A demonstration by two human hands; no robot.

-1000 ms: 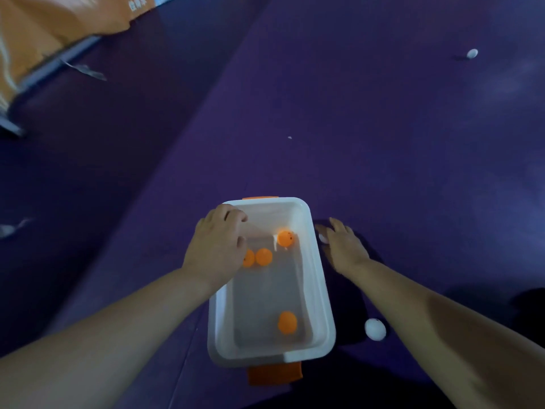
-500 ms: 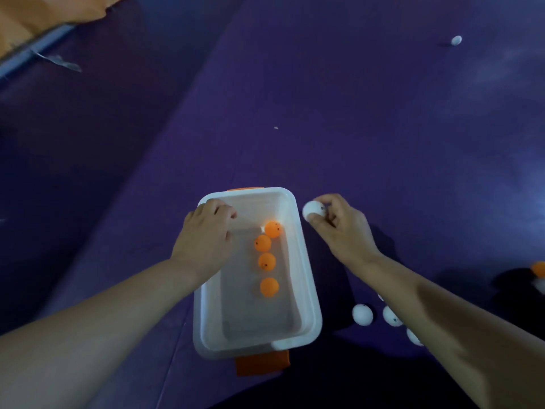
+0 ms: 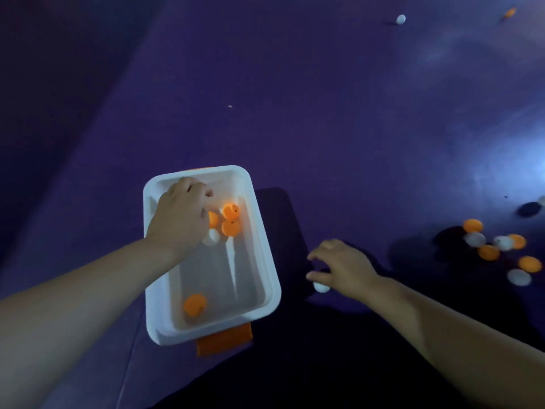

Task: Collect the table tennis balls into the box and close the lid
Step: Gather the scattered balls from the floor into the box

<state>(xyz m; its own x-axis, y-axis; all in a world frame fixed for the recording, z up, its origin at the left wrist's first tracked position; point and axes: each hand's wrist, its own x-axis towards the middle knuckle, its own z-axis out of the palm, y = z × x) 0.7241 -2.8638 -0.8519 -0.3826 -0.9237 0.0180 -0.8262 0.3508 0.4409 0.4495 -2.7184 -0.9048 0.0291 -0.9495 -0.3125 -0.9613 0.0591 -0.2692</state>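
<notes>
On the purple floor (image 3: 339, 119), seen from the head camera, the white box (image 3: 206, 332) holds orange table tennis balls (image 3: 231, 212) and one white. The left hand (image 3: 180, 219) hangs over them, fingers curled; I cannot tell if it grips anything. The right hand (image 3: 343, 268), fingers spread, reaches onto a white ball (image 3: 321, 286) near the box. A glancing touch could send that light ball rolling away.

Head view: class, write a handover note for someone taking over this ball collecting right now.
Left hand is over the box's far end, fingers curled; grip unclear.
Right hand is open, reaching onto a loose white ball on the floor.
Done: four orange balls and a boxed white ball.
Left: ball cluster at right, far balls, then close the box.
</notes>
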